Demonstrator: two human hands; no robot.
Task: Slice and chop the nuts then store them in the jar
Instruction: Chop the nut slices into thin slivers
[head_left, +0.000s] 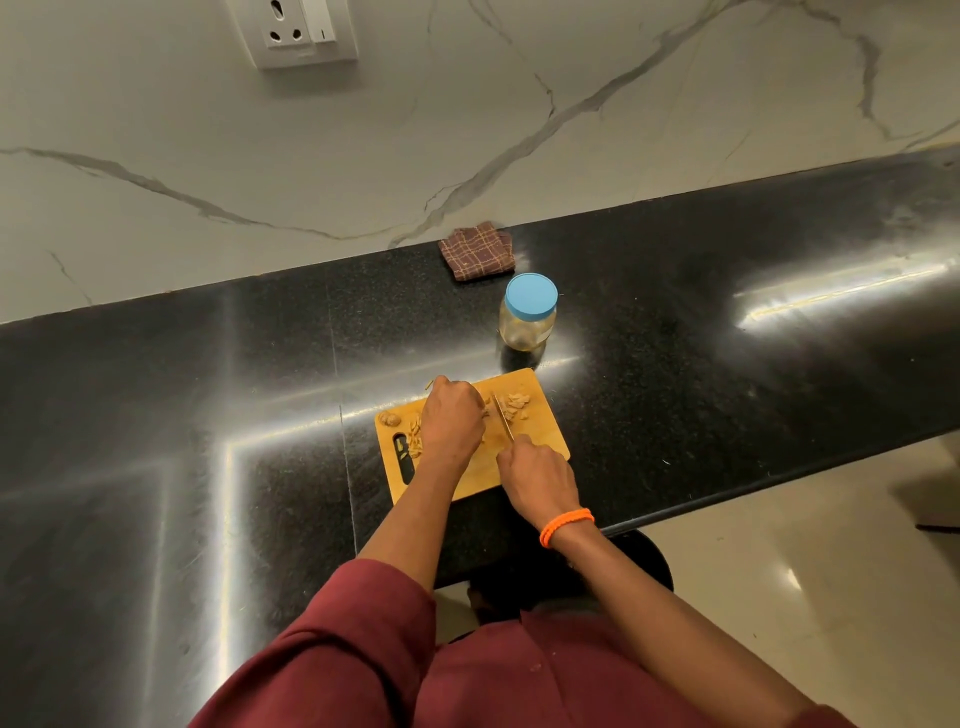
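Head view, looking down at a glossy black countertop backed by a veined marble wall, with a white socket plate at upper left of the frame. Centre of frame: a wooden cutting board lies flat on the counter, its handle slot at the left end. One whole nut sits at the board's far-left corner; a strip of sliced pieces lies just right of the slot. Left hand is palm down over the board's middle, fingers curled together and pressing on nut material beneath; what exactly is pinned there is hidden by the hand. Knife blade stands immediately right of that hand, tip pointing away from the person. Chopped nuts form a small heap right of the blade, at the board's far-right area. Right hand, fingers wrapped closed around the knife handle, sits at the board's near edge; an orange bracelet circles the wrist. Beyond the board stands a clear jar, blue lid on. A folded checked cloth lies behind it against the wall.
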